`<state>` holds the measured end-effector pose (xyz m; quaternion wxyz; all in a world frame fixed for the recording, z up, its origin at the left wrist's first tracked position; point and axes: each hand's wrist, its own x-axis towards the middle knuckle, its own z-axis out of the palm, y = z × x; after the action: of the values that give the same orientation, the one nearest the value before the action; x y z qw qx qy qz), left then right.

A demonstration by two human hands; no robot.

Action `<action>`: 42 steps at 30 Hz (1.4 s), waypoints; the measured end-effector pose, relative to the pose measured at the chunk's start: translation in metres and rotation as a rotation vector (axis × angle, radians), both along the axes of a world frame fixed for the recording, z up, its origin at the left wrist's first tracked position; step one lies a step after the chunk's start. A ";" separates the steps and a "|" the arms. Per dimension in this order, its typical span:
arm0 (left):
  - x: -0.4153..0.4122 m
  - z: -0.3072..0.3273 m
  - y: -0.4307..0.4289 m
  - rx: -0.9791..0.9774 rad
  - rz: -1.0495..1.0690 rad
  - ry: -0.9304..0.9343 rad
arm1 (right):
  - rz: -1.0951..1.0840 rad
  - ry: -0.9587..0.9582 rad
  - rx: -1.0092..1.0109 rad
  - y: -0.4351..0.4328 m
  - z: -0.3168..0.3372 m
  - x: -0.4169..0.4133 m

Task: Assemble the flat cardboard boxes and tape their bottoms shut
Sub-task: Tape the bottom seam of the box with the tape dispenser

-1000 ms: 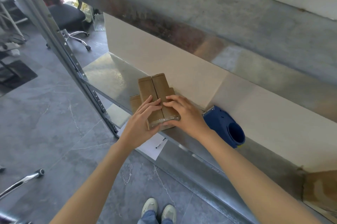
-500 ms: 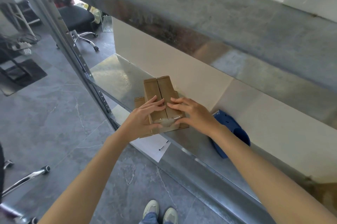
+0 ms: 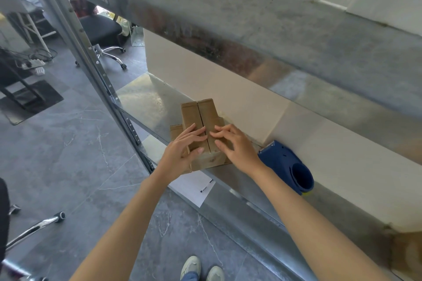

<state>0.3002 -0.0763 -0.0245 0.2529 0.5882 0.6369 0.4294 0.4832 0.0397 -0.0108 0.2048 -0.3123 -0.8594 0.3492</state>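
Note:
A small brown cardboard box [image 3: 201,116] stands on the metal shelf [image 3: 146,100], its two flaps folded down and meeting along a centre seam. My left hand [image 3: 182,150] lies on the left flap with fingers spread flat, the thumb against the box's near face. My right hand [image 3: 235,146] rests on the right flap, fingertips pressing beside the seam. Clear tape shines on the near face. A blue tape dispenser [image 3: 290,166] lies on the shelf right of my right hand.
A white sheet of paper [image 3: 194,187] sits below the shelf's front edge. The shelf's upright post [image 3: 96,70] rises at left. An upper shelf beam [image 3: 274,36] overhangs the box. A black office chair [image 3: 100,31] stands behind. A chrome chair leg [image 3: 34,228] lies on the floor at left.
Both hands slid up the flaps toward the far end of the seam, from the box's near edge. The view shifted slightly; the box stayed in place.

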 end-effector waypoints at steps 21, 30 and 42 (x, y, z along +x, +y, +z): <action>-0.008 0.001 -0.008 -0.017 -0.033 0.100 | 0.100 -0.113 0.072 0.005 0.017 0.014; -0.003 -0.013 -0.006 0.133 0.014 0.128 | 0.067 -0.056 0.112 -0.002 -0.001 0.018; 0.004 -0.015 -0.003 0.189 0.048 0.062 | -0.073 0.057 0.040 -0.018 -0.019 0.016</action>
<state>0.3038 -0.0794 -0.0399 0.1664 0.6068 0.6151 0.4752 0.4987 0.0220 -0.0302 0.2480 -0.3294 -0.8480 0.3331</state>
